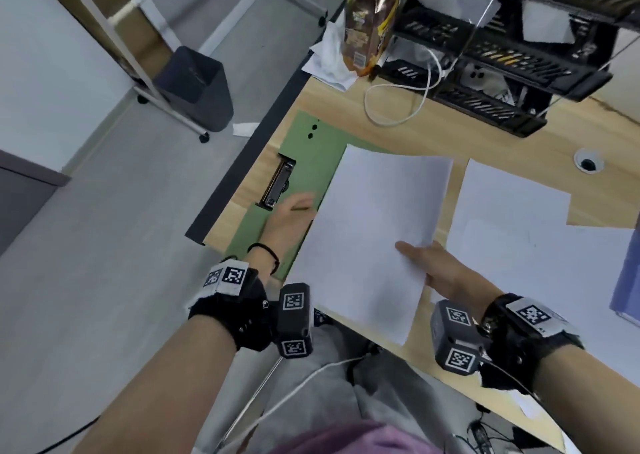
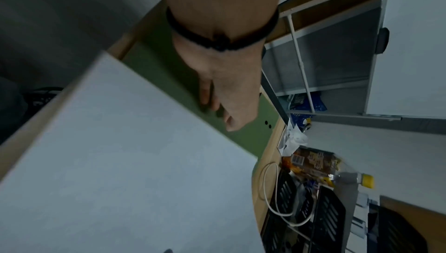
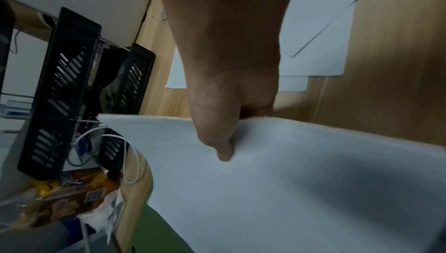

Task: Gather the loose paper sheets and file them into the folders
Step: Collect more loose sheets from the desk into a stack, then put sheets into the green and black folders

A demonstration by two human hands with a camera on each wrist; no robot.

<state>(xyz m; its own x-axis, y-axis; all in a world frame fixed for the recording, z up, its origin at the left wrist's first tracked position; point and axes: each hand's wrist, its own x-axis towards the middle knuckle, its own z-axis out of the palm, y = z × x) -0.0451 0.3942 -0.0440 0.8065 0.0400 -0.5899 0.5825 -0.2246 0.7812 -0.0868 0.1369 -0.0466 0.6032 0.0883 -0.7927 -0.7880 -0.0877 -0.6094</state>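
Note:
A green folder (image 1: pixel 311 149) (image 2: pixel 159 62) lies open on the left part of the wooden desk (image 1: pixel 433 131), its metal clip (image 1: pixel 277 187) near the desk edge. My left hand (image 1: pixel 292 216) (image 2: pixel 224 94) rests flat on the folder, its fingers reaching under the left edge of a white paper sheet (image 1: pixel 374 218) (image 2: pixel 120 161) (image 3: pixel 289 180). My right hand (image 1: pixel 433 263) (image 3: pixel 224 123) pinches that sheet at its right edge, thumb on top, and holds it raised over the folder. More loose sheets (image 1: pixel 512 232) lie to the right.
A blue folder (image 1: pixel 627 280) shows at the far right edge. At the back stand a brown drink bottle (image 1: pixel 370 21), crumpled tissue (image 1: pixel 329 59), a black tray rack (image 1: pixel 502 55) and a looped white cable (image 1: pixel 398 107). A cable hole (image 1: pixel 587 163) sits back right.

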